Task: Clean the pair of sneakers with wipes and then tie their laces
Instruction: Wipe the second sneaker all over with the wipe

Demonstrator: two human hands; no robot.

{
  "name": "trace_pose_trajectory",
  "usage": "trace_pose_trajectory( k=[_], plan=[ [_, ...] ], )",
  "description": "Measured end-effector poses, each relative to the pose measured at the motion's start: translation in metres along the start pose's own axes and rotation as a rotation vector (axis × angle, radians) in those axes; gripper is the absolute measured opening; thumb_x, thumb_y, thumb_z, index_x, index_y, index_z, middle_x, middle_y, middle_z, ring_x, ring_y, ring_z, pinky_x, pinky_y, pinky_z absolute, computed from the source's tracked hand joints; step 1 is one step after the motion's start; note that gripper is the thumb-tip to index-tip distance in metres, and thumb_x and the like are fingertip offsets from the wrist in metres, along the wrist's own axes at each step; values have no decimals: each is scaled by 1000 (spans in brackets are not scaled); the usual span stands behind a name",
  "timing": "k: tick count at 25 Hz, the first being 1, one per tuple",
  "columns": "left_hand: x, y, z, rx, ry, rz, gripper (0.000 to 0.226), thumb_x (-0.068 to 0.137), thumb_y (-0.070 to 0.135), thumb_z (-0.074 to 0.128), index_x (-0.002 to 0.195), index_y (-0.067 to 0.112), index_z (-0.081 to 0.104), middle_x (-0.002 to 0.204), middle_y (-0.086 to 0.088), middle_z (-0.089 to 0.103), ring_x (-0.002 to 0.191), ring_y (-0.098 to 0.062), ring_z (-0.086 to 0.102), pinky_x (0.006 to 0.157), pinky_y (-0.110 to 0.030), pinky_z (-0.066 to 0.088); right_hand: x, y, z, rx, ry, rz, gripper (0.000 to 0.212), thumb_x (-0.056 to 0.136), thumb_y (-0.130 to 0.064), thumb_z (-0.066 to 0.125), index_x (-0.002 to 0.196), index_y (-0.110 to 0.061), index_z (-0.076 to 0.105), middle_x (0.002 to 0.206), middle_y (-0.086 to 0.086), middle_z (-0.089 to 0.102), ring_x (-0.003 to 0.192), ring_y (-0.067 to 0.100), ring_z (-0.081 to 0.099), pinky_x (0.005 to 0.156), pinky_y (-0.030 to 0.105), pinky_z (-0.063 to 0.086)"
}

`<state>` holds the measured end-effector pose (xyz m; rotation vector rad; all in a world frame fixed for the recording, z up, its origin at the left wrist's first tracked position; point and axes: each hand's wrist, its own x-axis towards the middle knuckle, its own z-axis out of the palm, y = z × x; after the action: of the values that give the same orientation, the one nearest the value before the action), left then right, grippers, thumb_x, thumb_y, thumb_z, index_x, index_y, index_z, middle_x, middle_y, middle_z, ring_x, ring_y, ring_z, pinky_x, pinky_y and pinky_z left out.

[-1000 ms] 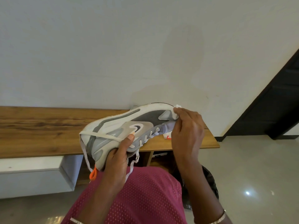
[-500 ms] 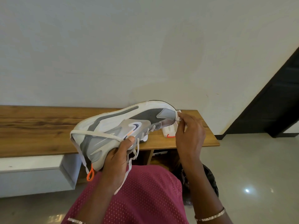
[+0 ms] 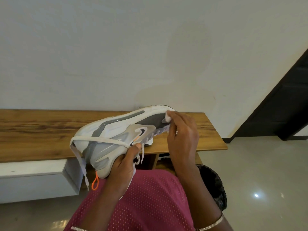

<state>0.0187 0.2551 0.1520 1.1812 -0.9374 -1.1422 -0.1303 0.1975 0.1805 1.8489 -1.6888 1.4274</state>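
From my remote seat I see the white and grey mesh sneaker with a dark swoosh (image 3: 116,130) held in the air above the long wooden desk (image 3: 33,130), turned on its side with the sole toward the wall, toe to the right and heel down to the left. The left grip (image 3: 123,165) is curled round the heel end from below, its thumb pressing on the sneaker's side over a loose white lace (image 3: 100,140) that loops across the heel; an orange pull loop (image 3: 95,183) hangs under it. The right grip (image 3: 183,139) pinches a small bunched white wipe (image 3: 168,116) and presses it against the toe end at the edge of the white sole. Under the desk an open wooden compartment (image 3: 150,161) holds something white (image 3: 164,157) that I cannot make out. To its left sits a white drawer unit (image 3: 33,180), closed. A round bin lined with a black bag (image 3: 215,185) stands on the pale glossy floor (image 3: 266,180) beside the right forearm; the arm hides its mouth, so I cannot tell what is in it. A maroon mesh garment (image 3: 150,197) fills the foreground.
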Motion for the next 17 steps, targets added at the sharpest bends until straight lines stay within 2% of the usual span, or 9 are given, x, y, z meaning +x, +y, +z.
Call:
trace_pose_trajectory(
  k=[3, 7, 10, 12, 14, 17],
  plan=[
    [-1, -1, 2, 7, -18, -32, 18, 94, 33, 63, 104, 47, 65, 101, 25, 71, 98, 14, 60, 73, -4, 44, 5, 20, -3, 7, 4, 167, 24, 92, 0, 62, 111, -9, 73, 104, 5, 73, 96, 21, 65, 79, 24, 49],
    [1, -4, 2, -1, -58, -34, 21, 94, 30, 62, 104, 48, 66, 103, 29, 71, 105, 12, 61, 82, -7, 43, 10, 4, 0, 19, -8, 160, 23, 93, -1, 61, 110, -10, 73, 105, 3, 73, 99, 20, 63, 80, 8, 35],
    [3, -10, -1, -10, -51, -34, 20, 87, 41, 72, 102, 54, 69, 112, 27, 70, 115, 2, 60, 98, -19, 43, 4, -17, 5, 43, -47, 59, 23, 91, -1, 63, 112, -9, 72, 109, 5, 72, 103, 20, 62, 85, 21, 45],
    [4, -11, -2, -9, -37, -41, 25, 80, 47, 68, 104, 51, 69, 114, 27, 70, 117, 0, 60, 104, -25, 43, 0, -17, 7, 55, -49, 14, 24, 90, 0, 65, 113, -7, 71, 109, 7, 72, 102, 21, 61, 84, 27, 48],
    [4, -11, -4, 8, -30, -20, 29, 77, 49, 64, 105, 48, 69, 111, 29, 70, 113, 5, 60, 101, -20, 43, -1, -4, 6, 46, -27, 41, 25, 90, 0, 66, 113, -7, 72, 108, 7, 72, 100, 20, 62, 81, 24, 47],
    [2, -9, -3, 42, -32, 6, 33, 72, 55, 66, 105, 50, 68, 106, 32, 69, 111, 7, 59, 92, -13, 45, -2, 16, 4, 23, 7, 178, 25, 92, 0, 64, 113, -9, 72, 105, 5, 73, 97, 21, 64, 77, 23, 45]
  ],
)
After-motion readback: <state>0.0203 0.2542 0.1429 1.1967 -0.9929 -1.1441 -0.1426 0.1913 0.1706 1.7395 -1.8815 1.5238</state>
